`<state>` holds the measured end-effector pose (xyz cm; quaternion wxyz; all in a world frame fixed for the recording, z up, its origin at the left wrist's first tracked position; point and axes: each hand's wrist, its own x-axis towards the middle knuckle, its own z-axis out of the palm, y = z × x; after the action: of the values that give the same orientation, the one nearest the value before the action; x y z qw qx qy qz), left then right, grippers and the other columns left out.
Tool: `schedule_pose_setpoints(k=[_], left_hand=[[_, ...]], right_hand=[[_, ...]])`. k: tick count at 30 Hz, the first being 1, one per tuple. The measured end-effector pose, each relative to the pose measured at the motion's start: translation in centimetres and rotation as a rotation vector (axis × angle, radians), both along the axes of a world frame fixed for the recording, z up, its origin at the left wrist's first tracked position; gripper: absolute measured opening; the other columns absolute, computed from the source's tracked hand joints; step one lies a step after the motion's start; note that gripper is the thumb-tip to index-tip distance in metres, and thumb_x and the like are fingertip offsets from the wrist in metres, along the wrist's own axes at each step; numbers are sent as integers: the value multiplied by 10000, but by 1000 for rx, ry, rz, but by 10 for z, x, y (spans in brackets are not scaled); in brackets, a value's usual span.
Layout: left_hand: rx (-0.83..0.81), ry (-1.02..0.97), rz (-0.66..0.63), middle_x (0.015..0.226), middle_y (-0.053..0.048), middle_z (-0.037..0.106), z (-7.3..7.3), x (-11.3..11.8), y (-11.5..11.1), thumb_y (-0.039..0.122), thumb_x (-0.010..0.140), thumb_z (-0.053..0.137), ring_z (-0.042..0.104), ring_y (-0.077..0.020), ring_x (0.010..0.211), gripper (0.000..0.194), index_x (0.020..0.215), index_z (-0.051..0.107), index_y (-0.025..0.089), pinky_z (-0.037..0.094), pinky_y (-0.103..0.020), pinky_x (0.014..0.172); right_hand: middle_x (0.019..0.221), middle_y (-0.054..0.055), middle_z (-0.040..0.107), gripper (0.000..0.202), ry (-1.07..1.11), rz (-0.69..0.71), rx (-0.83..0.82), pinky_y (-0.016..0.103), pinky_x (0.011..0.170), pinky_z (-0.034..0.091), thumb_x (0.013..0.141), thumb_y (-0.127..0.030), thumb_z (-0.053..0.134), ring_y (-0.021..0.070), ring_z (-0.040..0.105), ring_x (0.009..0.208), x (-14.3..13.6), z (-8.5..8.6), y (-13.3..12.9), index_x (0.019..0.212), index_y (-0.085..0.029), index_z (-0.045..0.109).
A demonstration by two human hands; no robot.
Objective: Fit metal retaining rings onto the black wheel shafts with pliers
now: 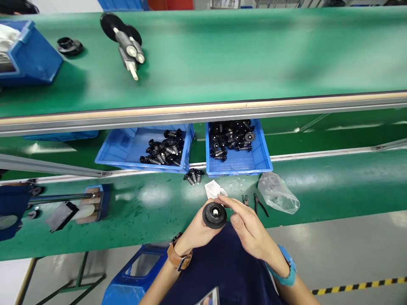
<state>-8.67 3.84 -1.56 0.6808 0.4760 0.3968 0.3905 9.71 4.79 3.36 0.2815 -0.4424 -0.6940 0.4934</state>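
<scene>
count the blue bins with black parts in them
2: the left bin and the right bin, side by side, partly covered by the upper shelf; others may be hidden beneath it.

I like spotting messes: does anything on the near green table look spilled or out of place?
Maybe: tiny rings lie scattered beside the white paper, as if spilled. Several black parts lie outside the blue bins that hold similar ones.

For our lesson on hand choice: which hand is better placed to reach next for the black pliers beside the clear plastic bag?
Probably the right hand: it lies nearer the pliers, while the left hand grips the round black part.
</scene>
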Motion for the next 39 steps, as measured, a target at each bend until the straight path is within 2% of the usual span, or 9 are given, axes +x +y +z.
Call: schedule_pose_setpoints(k=[9, 15, 22, 29, 32, 34, 35, 36, 39], left_hand=[[-75, -28, -11, 1179, -87, 681, 7, -3, 1, 193, 850, 708, 629, -232, 1100, 363, 1196, 598, 181, 482, -390, 1014], [-168, -73, 1, 1242, -122, 672, 8, -6, -5, 323, 802, 774, 618, -280, 1164, 492, 1240, 605, 176, 463, -446, 1064], [-251, -65, 18, 1068, -82, 678, 6, -5, -12, 382, 757, 812, 630, -248, 1010, 597, 1278, 593, 189, 506, -428, 965], [-265, -71, 10, 883, -26, 619, 6, -5, -14, 370, 767, 796, 584, -171, 800, 566, 1251, 565, 191, 520, -348, 801], [-151, 11, -24, 834, 0, 559, 6, -2, -13, 302, 793, 756, 524, -141, 751, 347, 1064, 575, 182, 486, -302, 744], [-70, 145, -22, 834, 8, 532, 3, 0, -14, 235, 801, 721, 502, -137, 755, 245, 950, 533, 186, 460, -281, 730], [-46, 214, -13, 844, 10, 530, 1, 2, -15, 204, 804, 700, 501, -137, 758, 234, 938, 508, 191, 450, -274, 723], [-36, 271, -5, 859, 10, 537, -1, 3, -16, 182, 809, 677, 509, -138, 758, 244, 967, 491, 197, 442, -270, 713], [-25, 392, -20, 908, -10, 592, -9, 3, -19, 157, 839, 620, 571, -164, 767, 450, 1237, 415, 202, 444, -282, 702]], right_hand=[[1432, 93, 585, 516, -32, -8, 3, 460, 1105, 450, 1064, -487, 319, 268, 543, 1321, -3, 7, 0, 1501, -257, 468], [1425, 78, 590, 494, -2, 10, 38, 425, 1082, 461, 1070, -458, 319, 255, 553, 1301, -3, 11, 0, 1514, -278, 441], [1429, 75, 585, 483, 15, 14, 35, 412, 1077, 459, 1073, -451, 323, 244, 554, 1295, -2, 14, -2, 1506, -274, 447], [1382, 105, 616, 503, -1, 7, 30, 435, 1068, 469, 1064, -476, 330, 265, 563, 1283, -3, 14, -5, 1478, -238, 487], [1074, 97, 726, 471, -7, -123, 0, 394, 945, 529, 1062, -473, 343, 243, 669, 1058, -1, 8, -6, 1362, -208, 591], [755, 38, 688, 471, -9, -257, -72, 348, 795, 553, 1070, -466, 311, 207, 682, 795, 1, 0, -6, 1292, -197, 628], [703, 22, 665, 471, -16, -301, -97, 336, 762, 551, 1071, -467, 305, 198, 669, 739, 1, -4, -6, 1291, -198, 624], [752, 30, 686, 474, -29, -310, -100, 339, 783, 552, 1067, -479, 317, 201, 677, 774, 1, -9, -6, 1319, -200, 605], [1240, 113, 685, 533, -89, -159, -32, 401, 1004, 502, 1031, -543, 393, 258, 641, 1157, 0, -23, -6, 1424, -210, 530]])
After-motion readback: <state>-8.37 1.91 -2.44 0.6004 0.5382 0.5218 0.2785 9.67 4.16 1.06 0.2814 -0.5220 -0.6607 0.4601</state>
